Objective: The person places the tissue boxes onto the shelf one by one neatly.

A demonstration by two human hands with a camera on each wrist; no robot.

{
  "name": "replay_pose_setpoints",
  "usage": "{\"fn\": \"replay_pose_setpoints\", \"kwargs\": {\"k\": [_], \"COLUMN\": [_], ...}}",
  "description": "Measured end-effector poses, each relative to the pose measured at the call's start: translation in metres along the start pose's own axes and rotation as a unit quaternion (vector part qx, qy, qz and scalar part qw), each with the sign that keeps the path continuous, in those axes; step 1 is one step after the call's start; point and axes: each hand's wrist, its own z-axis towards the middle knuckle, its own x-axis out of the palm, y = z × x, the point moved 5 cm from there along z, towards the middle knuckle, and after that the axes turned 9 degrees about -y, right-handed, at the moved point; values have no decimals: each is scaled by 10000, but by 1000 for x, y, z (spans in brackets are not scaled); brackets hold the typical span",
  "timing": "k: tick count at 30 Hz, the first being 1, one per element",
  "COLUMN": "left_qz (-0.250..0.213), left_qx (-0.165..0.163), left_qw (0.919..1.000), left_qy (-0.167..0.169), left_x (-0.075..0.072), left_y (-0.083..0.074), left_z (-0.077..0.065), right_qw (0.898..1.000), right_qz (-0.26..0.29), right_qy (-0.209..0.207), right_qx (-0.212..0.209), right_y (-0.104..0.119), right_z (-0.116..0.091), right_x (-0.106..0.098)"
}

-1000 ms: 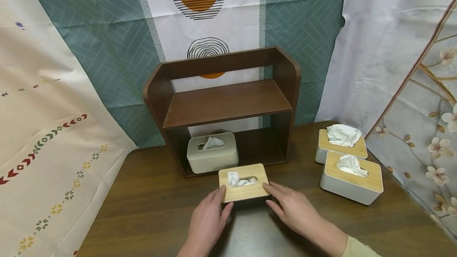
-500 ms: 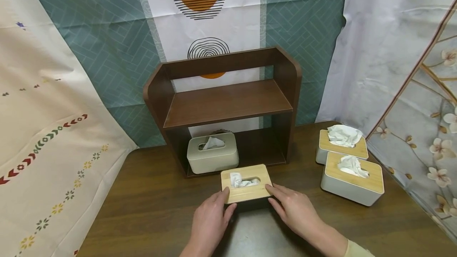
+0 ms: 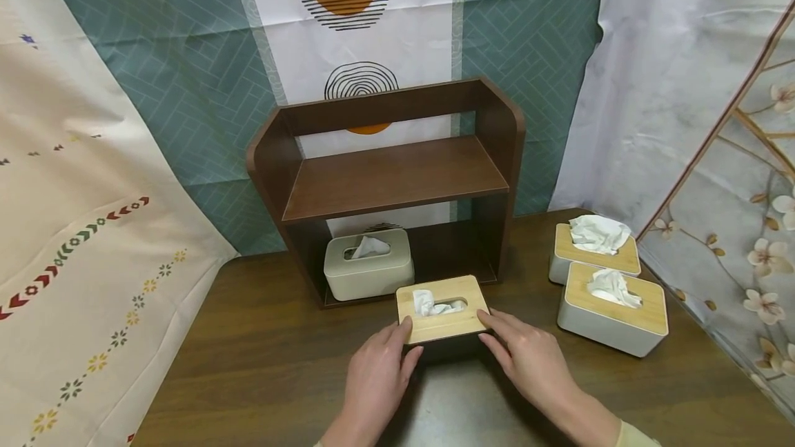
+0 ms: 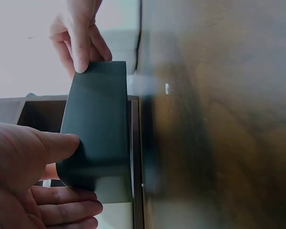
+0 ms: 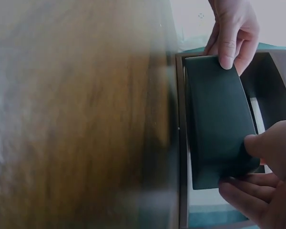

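Observation:
Both hands hold a tissue box (image 3: pixel 442 328) with a pale wooden lid and dark green sides, in front of the shelf. My left hand (image 3: pixel 376 376) grips its left end, and my right hand (image 3: pixel 533 359) its right end. Each thumb lies against the near side. White tissue (image 3: pixel 425 303) shows in the lid's slot. In the left wrist view the box's green side (image 4: pixel 99 114) appears slightly above the table, with the shelf's base edge visible below it. Behind, a grey-beige tissue box (image 3: pixel 369 275) stands on the left of the shelf's lower level.
The brown two-level shelf (image 3: pixel 397 179) stands at the back of the wooden table (image 3: pixel 267 357). At the right are a rear white tissue box (image 3: pixel 564 270) and a front white tissue box (image 3: pixel 605 326), both with wooden lids. Patterned cloths (image 3: pixel 186 74) hang behind and at the sides.
The green-sided tissue box has moved right and a little towards the shelf, with both hands moving along on its ends. The other boxes stay put.

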Motion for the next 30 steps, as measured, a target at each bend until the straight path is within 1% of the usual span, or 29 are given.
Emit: {"fn": "replay_pose_setpoints", "kwargs": {"k": [3, 7, 14, 21, 24, 30], "left_qz": [-3, -27, -126, -282, -330, -351], "left_qx": [107, 181, 192, 204, 189, 131], "left_qw": [9999, 9997, 9995, 9990, 9989, 9990], "left_qy": [-92, -152, -212, -281, -278, -246], "left_x": [1, 5, 14, 24, 28, 37], "left_y": [-4, -8, -9, -8, -8, -6], "left_z": [5, 12, 25, 37, 42, 53], "right_qw": [9998, 9995, 9995, 9992, 9991, 9987], "right_qz": [-10, -21, -25, -44, -39, -75], "right_qy": [-172, -285, -312, -376, -337, -122], "right_qx": [-92, -111, 70, 157, 242, 483], "right_y": [-4, -10, -19, -29, -35, -44], "right_z": [3, 7, 15, 23, 27, 35], "right_x": [-4, -7, -8, -5, -3, 4]}}
